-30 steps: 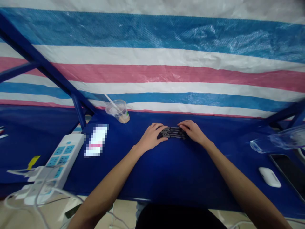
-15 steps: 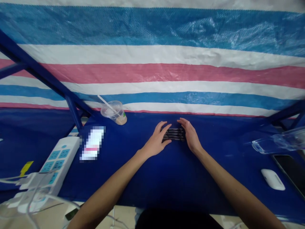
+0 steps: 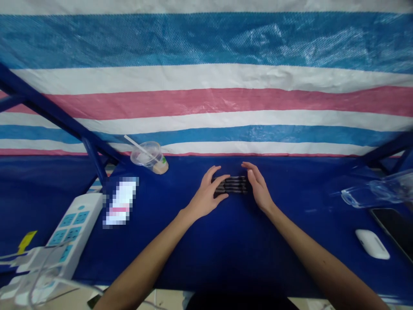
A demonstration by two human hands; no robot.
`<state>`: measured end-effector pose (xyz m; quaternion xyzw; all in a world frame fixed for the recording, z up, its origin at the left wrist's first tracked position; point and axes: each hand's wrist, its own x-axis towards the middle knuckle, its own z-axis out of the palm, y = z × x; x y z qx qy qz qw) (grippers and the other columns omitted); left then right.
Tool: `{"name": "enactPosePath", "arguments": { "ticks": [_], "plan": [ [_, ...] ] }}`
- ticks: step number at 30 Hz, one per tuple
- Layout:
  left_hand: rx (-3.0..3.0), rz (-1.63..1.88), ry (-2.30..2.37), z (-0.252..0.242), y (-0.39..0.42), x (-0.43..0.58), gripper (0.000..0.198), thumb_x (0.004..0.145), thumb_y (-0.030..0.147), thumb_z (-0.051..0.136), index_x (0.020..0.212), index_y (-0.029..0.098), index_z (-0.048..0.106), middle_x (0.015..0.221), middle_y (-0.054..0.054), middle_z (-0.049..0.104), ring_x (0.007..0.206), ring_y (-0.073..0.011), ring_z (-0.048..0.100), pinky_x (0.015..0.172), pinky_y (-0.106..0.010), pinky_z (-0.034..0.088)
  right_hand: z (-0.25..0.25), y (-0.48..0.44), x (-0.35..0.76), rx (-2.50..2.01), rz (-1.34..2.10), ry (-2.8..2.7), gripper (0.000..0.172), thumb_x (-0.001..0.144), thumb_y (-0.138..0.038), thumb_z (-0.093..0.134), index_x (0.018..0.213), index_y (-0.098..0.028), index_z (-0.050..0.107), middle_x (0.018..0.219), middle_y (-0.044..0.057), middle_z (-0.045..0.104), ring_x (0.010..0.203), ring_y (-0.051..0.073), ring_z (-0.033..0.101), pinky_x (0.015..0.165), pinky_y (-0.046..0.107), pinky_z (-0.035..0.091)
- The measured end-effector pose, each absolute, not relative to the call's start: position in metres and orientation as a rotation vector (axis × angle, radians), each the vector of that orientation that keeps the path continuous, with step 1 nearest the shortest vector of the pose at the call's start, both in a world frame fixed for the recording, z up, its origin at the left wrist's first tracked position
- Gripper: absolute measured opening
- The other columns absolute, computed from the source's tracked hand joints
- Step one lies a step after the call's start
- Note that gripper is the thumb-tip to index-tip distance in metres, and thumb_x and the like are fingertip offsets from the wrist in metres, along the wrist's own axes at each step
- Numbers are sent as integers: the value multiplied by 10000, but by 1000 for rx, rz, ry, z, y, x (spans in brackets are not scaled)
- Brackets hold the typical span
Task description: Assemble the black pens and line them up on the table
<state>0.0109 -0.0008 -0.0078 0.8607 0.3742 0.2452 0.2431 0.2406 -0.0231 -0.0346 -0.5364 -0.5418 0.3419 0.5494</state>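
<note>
Several dark pens [image 3: 234,185] lie side by side in a row on the blue table cloth [image 3: 232,241]. My left hand [image 3: 206,193] rests at the row's left end, fingers stretched out and touching the pens. At the right end stands my right hand [image 3: 258,187], on edge with flat fingers held together against the pen tips. Neither hand holds a pen off the cloth.
A clear plastic cup [image 3: 150,157] with a straw stands at the back left. A white power strip [image 3: 64,232] with cables lies at the left edge. At the right are a white earbud case [image 3: 372,244], a dark phone [image 3: 395,232] and clear plastic [image 3: 377,191]. A striped tarp [image 3: 206,86] hangs behind.
My right hand turned from lying over the pens to standing on edge at their right end. My left hand slid to the left end. The pens are now squared into a tighter row.
</note>
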Motion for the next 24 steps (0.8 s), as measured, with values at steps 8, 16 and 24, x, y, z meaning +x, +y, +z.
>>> {"name": "enactPosePath", "arguments": {
  "ticks": [8, 16, 24],
  "plan": [
    [2527, 733, 972, 0, 9, -4, 75, 895, 250, 755, 967, 254, 737, 1535, -55, 429, 1512, -350, 311, 1187, -668, 388, -19, -34, 243, -1301, 212, -1789, 96, 947, -353, 668, 966, -274, 720, 1194, 85, 628, 1207, 323, 509, 1056, 577, 394],
    [2560, 692, 934, 4, 6, -4, 179, 795, 337, 857, 901, 249, 743, 1484, -61, 481, 1478, -361, 348, 1200, -682, 345, -7, -37, 247, -1286, 225, -1908, 110, 968, -347, 652, 934, -268, 720, 1104, 70, 676, 1091, 291, 569, 958, 513, 382],
    [2621, 752, 806, 10, 3, -1, 73, 886, 324, 773, 909, 257, 756, 1356, -53, 597, 1427, -309, 428, 1230, -615, 333, 4, -53, 235, -1187, 173, -2305, 141, 994, -353, 654, 1047, -226, 688, 995, 68, 733, 1013, 265, 587, 911, 455, 357]
  ]
}}
